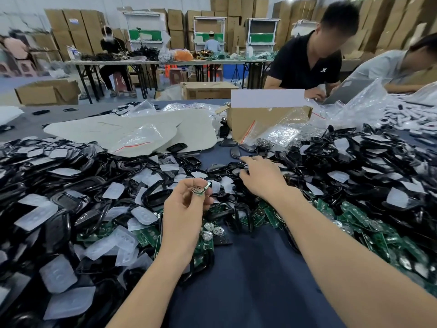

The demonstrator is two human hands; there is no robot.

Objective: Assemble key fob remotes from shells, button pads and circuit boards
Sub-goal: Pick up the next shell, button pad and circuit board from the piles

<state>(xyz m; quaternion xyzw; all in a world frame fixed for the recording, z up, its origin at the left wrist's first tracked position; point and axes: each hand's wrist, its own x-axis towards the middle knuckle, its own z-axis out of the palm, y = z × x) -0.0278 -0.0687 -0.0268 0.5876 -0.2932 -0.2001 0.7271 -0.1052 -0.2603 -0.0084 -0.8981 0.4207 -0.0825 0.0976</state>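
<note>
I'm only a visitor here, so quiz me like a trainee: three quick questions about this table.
1. True or false: the left hand pinches a small green circuit board.
2. The right hand reaches into: A) a brown cardboard box, B) the pile of black plastic shells, C) a clear plastic bag?
3. What colour is the table cloth?
Key: 1 true; 2 B; 3 dark blue.
</note>
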